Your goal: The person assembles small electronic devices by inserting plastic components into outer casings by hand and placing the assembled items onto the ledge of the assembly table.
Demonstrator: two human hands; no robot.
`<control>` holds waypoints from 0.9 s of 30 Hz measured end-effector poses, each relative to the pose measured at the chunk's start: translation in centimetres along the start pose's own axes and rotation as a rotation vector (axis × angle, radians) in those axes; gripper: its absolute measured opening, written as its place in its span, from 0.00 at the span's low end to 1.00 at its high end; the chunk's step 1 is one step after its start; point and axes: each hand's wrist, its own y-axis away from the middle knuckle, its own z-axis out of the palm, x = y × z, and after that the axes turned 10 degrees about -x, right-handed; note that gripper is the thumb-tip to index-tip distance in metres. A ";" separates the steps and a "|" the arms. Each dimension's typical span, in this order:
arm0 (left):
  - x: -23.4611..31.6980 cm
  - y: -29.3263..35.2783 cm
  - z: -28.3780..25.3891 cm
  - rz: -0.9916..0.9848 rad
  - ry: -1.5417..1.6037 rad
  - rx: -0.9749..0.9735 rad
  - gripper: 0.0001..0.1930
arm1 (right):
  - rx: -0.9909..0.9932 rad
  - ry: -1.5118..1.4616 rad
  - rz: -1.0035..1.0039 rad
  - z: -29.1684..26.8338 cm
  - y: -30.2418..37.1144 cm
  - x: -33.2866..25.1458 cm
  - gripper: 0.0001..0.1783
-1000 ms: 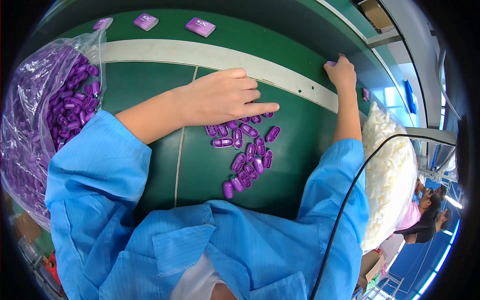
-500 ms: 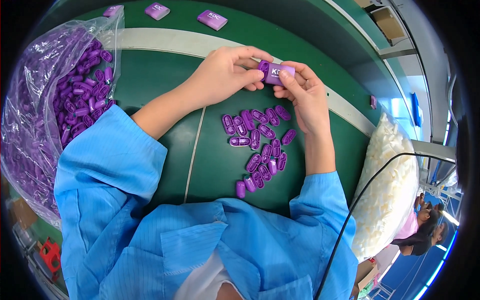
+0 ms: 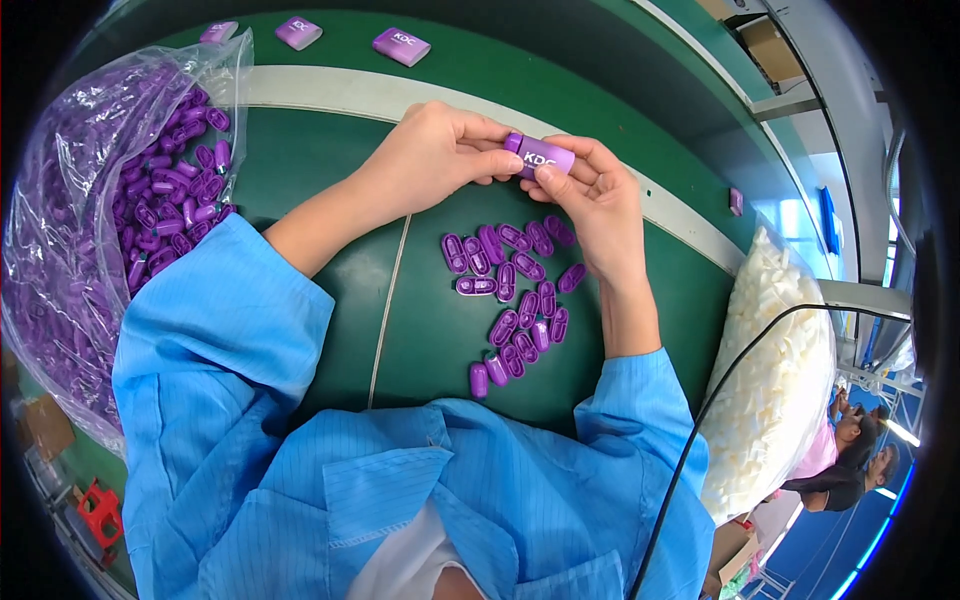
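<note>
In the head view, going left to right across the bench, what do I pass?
Clear bag of purple caps → left hand → purple block held between both hands → right hand → bag of white parts.

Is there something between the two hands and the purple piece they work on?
Nothing visible: the left hand and right hand already pinch the purple block from both ends, above the loose purple caps.

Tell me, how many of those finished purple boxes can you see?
4: one purple box held between both hands, and three at the table's far edge. More may lie out of view.
</note>
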 end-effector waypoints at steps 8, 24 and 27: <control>0.0 0.4 0.4 0.132 -0.095 0.025 0.14 | 0.032 0.055 -0.075 0.4 0.1 -0.1 0.15; 0.5 2.0 3.1 0.203 -0.826 0.223 0.22 | 0.181 0.286 -0.253 2.1 -0.1 1.3 0.14; 0.1 -1.1 -0.1 0.243 -0.656 0.138 0.14 | 0.106 0.128 -0.123 0.6 -2.1 0.8 0.16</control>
